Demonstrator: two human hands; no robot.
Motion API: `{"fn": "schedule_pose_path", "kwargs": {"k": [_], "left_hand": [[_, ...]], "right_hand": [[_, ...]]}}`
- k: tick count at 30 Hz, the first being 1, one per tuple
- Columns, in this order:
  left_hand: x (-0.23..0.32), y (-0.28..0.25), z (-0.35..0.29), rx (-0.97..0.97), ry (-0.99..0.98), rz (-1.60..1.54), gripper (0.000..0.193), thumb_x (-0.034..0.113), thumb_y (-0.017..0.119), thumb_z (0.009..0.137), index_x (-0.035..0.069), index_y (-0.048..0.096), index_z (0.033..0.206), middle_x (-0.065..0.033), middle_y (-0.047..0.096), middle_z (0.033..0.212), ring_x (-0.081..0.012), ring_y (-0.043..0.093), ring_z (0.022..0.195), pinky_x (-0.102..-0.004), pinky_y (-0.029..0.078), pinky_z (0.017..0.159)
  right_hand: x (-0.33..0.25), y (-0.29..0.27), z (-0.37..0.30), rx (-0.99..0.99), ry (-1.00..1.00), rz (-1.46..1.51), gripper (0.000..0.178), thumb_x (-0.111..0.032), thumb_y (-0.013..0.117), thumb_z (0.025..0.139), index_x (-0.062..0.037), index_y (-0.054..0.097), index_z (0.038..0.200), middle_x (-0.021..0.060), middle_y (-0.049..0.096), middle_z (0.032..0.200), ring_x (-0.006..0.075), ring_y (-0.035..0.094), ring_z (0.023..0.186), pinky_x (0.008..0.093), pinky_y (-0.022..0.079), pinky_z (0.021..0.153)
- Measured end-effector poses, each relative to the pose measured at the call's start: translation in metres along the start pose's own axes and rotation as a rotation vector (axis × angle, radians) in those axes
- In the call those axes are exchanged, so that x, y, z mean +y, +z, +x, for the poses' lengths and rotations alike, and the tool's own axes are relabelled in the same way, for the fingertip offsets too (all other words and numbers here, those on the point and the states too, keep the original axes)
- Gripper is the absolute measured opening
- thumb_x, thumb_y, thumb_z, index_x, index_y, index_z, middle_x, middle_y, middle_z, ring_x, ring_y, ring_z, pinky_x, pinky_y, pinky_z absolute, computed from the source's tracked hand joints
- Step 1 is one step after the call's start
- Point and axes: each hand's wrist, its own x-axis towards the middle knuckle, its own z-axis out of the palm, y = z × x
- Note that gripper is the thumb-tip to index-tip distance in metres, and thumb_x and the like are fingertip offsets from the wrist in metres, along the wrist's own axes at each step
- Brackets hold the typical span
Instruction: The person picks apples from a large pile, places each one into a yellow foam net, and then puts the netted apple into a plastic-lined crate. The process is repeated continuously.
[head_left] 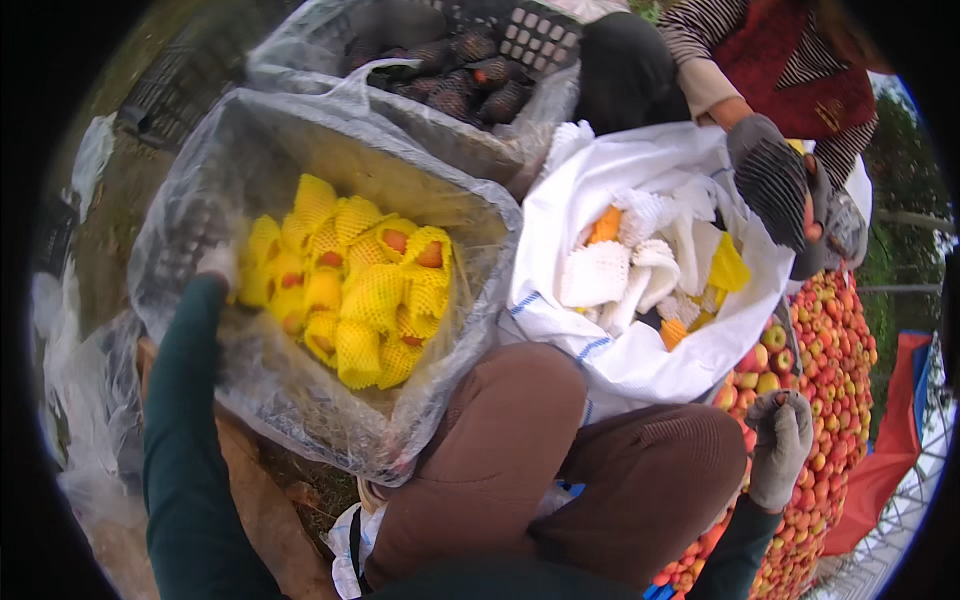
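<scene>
Inside a crate lined with clear plastic [480,215] at the left, several apples in yellow foam net sleeves [365,300] lie bunched together. My left hand [218,262], pale-gloved and blurred, reaches into this crate beside the leftmost sleeved apples; its fingers cannot be made out. My right hand [782,450], in a light grey glove, is raised beside my right knee, over the edge of a big heap of red and yellow apples [835,350]. Its fingers curl inward, and whatever may be in them is hidden. Neither hand touches the white sack [640,350] of white, orange and yellow foam sleeves.
Behind the left crate stands another lined crate [545,40] with dark-sleeved fruit [455,90]. A person in a striped sleeve [700,25] sits across from me, with dark-gloved hands [770,180] beside the sack. Loose plastic sheeting [105,400] lies at far left.
</scene>
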Motion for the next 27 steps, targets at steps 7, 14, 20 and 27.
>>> {"fn": "schedule_pose_path", "kwargs": {"k": [7, 14, 20, 27], "left_hand": [[-0.024, 0.006, 0.03, 0.157, 0.136, -0.156, 0.056, 0.028, 0.066, 0.074, 0.003, 0.05, 0.121, -0.0212, 0.06, 0.109, -0.036, 0.057, 0.101, -0.0422, 0.045, 0.085], [0.101, -0.118, -0.134, 0.405, 0.669, -0.898, 0.032, 0.009, 0.056, 0.085, 0.0, 0.057, 0.115, -0.0134, 0.062, 0.108, -0.022, 0.059, 0.099, -0.0308, 0.045, 0.086], [0.225, -0.174, -0.326, 0.123, 0.935, -1.267, 0.026, -0.001, 0.049, 0.082, -0.003, 0.06, 0.106, -0.0096, 0.062, 0.099, -0.0151, 0.059, 0.09, -0.0275, 0.047, 0.081], [0.324, -0.146, -0.386, -0.219, 1.098, -1.411, 0.023, -0.002, 0.052, 0.081, -0.002, 0.061, 0.102, -0.0095, 0.061, 0.098, -0.0153, 0.059, 0.092, -0.0275, 0.046, 0.084]], "right_hand": [[0.057, -0.144, -0.024, 0.393, 0.106, 0.137, 0.022, -0.015, 0.051, 0.092, 0.0009, 0.054, 0.107, 0.0108, 0.063, 0.091, 0.0172, 0.062, 0.079, 0.0286, 0.053, 0.071], [0.096, -0.207, -0.061, 0.445, 0.214, 0.154, 0.026, -0.016, 0.054, 0.09, 0.0012, 0.054, 0.11, 0.0102, 0.062, 0.093, 0.0163, 0.062, 0.078, 0.0266, 0.052, 0.066], [0.061, -0.116, 0.0, 0.076, 0.029, 0.209, 0.023, -0.012, 0.053, 0.09, 0.0016, 0.055, 0.108, 0.0091, 0.063, 0.093, 0.0156, 0.062, 0.077, 0.0262, 0.051, 0.07], [0.064, 0.015, 0.123, -0.526, -0.366, -0.756, 0.023, -0.018, 0.059, 0.082, -0.004, 0.063, 0.1, 0.0148, 0.066, 0.097, 0.0272, 0.064, 0.085, 0.0339, 0.05, 0.077]]}}
